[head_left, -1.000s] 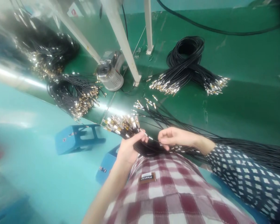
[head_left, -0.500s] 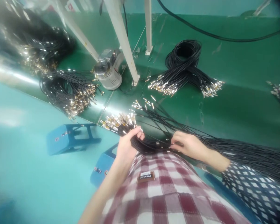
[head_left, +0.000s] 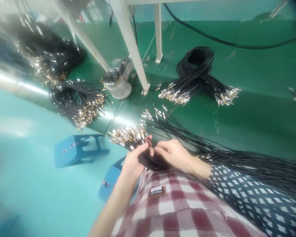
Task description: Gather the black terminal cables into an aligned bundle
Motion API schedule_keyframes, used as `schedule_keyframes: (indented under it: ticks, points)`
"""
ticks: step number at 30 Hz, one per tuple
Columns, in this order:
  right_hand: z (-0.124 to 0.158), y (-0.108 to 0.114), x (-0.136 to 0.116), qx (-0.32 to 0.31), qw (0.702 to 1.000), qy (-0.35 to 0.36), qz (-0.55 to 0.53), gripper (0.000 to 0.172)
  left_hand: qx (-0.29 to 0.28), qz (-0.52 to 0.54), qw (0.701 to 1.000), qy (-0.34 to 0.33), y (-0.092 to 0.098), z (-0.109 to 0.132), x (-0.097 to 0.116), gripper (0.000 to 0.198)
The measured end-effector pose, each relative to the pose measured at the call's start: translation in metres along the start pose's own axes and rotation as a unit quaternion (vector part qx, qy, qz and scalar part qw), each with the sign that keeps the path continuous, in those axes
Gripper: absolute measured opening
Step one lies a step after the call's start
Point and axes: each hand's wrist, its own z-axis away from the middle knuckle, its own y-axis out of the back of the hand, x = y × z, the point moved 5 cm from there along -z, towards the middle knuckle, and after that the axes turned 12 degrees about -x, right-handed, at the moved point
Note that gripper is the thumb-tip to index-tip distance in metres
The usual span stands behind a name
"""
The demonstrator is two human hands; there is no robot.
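Note:
My left hand (head_left: 136,158) is wrapped around a thick bundle of black cables (head_left: 153,162), just below their metal-tipped ends. Those silver and gold connectors (head_left: 127,134) fan out beyond my thumb, toward the upper left. My right hand (head_left: 174,153) is beside the left one, its thumb and fingers pinched together at the bundle; what is between the fingertips is too small to make out. Behind my right wrist, a long spread of loose black cables (head_left: 236,158) runs off to the right, with some connector ends lying near the bundle.
A coiled cable bundle (head_left: 197,65) lies on the green worktop (head_left: 256,75), and another coil (head_left: 69,98) is at left. Between them stand a grey round-bodied device (head_left: 118,87) and white metal legs (head_left: 135,49). Blue stools (head_left: 69,149) are on the floor below the edge.
My right hand has moved left along the cables, up close to my left hand. My left hand keeps its grip on the bundle. The view has shifted slightly.

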Motion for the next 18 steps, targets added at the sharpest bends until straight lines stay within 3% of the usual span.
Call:
schedule_keyframes:
  ticks: [4,6,8,9,12,15,18]
  points:
    - [-0.01,0.005,-0.011,-0.057,0.998,0.013,-0.002,0.026,0.017,-0.005,1.0,0.008,0.006,0.0,0.001,0.027]
    - [-0.023,0.007,-0.005,-0.15,0.987,0.035,-0.034,0.025,0.02,-0.001,1.0,0.018,0.01,-0.001,-0.001,0.023]
    - [-0.042,0.006,0.015,-0.222,0.974,0.01,-0.045,0.031,0.035,0.007,0.999,0.012,0.015,0.0,-0.003,0.019]
    - [-0.053,0.006,0.031,-0.219,0.975,-0.025,-0.019,0.033,0.047,0.011,0.999,0.005,0.019,0.001,-0.004,0.017]
    - [-0.088,0.003,0.075,-0.1,0.979,-0.134,0.116,0.024,0.06,0.022,0.998,-0.009,0.024,0.005,-0.006,0.014]
    - [-0.106,-0.018,0.095,-0.068,0.978,-0.145,0.137,0.013,0.026,0.029,0.999,-0.012,0.022,0.005,-0.009,0.015]
    - [-0.1,-0.024,0.098,-0.068,0.984,-0.135,0.098,0.014,0.009,0.04,0.999,-0.035,0.019,0.003,-0.01,0.02]
